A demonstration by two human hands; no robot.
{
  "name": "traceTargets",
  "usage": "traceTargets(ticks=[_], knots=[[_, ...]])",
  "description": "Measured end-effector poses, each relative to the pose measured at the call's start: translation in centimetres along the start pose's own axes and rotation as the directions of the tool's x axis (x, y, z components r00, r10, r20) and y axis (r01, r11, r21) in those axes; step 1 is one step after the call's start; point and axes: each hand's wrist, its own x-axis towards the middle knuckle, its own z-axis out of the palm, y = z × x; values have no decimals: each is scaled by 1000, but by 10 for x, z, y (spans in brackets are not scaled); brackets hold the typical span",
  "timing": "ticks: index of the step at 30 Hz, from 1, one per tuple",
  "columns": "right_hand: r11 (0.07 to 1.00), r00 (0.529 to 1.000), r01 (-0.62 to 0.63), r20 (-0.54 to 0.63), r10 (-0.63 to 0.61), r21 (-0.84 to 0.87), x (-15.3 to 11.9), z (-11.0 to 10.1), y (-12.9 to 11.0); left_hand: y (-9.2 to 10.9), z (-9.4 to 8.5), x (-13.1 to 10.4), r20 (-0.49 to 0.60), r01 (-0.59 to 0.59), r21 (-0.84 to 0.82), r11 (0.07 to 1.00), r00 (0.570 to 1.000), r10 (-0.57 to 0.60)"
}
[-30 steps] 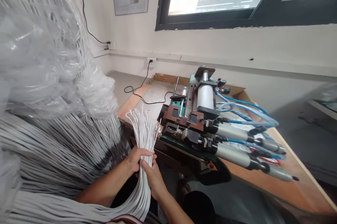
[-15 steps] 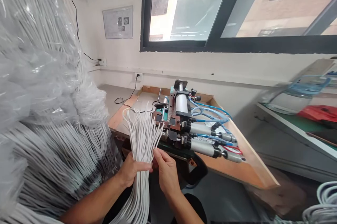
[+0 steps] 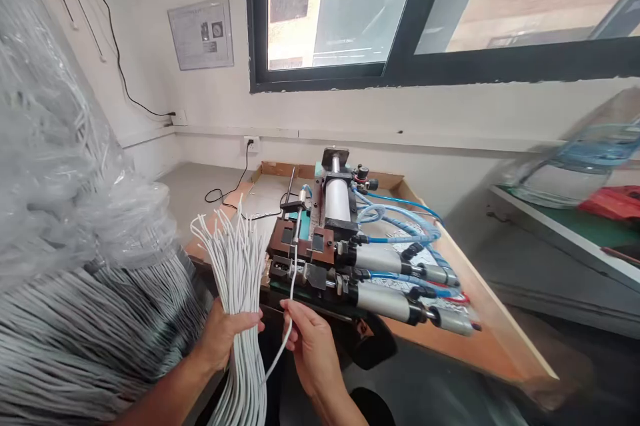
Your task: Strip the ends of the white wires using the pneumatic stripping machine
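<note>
My left hand (image 3: 227, 333) is wrapped round a thick bundle of white cables (image 3: 240, 279), whose loose ends fan out above the fist. To its right, my right hand (image 3: 310, 339) pinches a single white cable (image 3: 287, 331) between thumb and fingers. That cable curves up from beside the bundle, and its tip reaches in between the brown jaw blocks (image 3: 323, 246) of a pneumatic machine (image 3: 340, 199). Whether the tip touches the jaws I cannot tell.
A wooden tray (image 3: 520, 346) surrounds the machine, with blue air hoses (image 3: 400, 213) on its right side. Plastic-wrapped cable bundles (image 3: 100, 319) are heaped at left. On a shelf (image 3: 560, 233) at right stands a large clear bottle (image 3: 575, 166). A black cord (image 3: 245, 176) runs to a wall socket.
My right hand has drawn one cable out of the bundle and brought its end up to the machine's jaws. The bundle in my left hand has shifted left in view.
</note>
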Motion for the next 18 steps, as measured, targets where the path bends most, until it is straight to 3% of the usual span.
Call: traceTargets(ticks=[13,16,18], knots=[[997,996,-77,36,78,-31,5,2,-8,9,12,2,28,50,41,998,998,-51],[985,999,7,43,1,-172,8,-3,-7,8,12,0,36,45,24,999,998,-46],[913,992,120,94,-90,-389,10,-13,0,8,12,-1,50,36,6,999,998,-36]])
